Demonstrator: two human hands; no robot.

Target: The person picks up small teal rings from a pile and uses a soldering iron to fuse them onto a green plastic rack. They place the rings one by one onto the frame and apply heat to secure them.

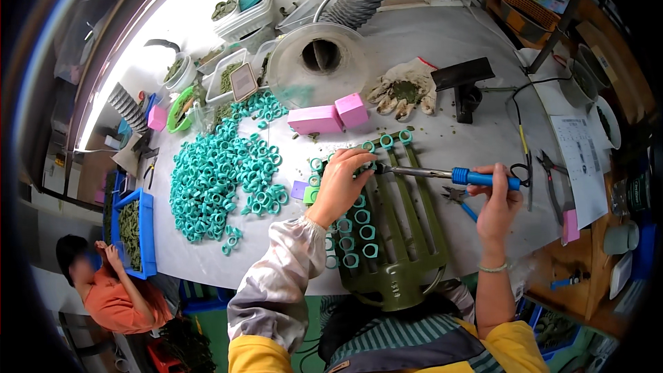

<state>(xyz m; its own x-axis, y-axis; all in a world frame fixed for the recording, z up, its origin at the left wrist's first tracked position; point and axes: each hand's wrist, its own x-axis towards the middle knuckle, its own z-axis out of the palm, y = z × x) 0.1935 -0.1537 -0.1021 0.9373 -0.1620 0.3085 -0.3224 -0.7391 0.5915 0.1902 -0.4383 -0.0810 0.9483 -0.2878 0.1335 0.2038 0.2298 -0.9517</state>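
My right hand (497,211) is closed around the blue handle of a soldering iron (472,177), whose metal shaft points left. My left hand (337,190) has its fingers bent together beside the iron's tip; what they hold is hidden. Beneath both lies an olive-green frame with long bars (395,289), its near end close to my body. Teal rings (369,232) stand in rows along its left bars, and a few more rings (386,141) sit at its far ends.
A large heap of teal rings (207,186) covers the table's left. Pink blocks (315,119), a stained glove (406,88) and a round extraction hood (290,72) lie beyond. Cutters (456,195) and pliers (550,179) are rightward. A person (117,290) sits left by a blue crate (147,235).
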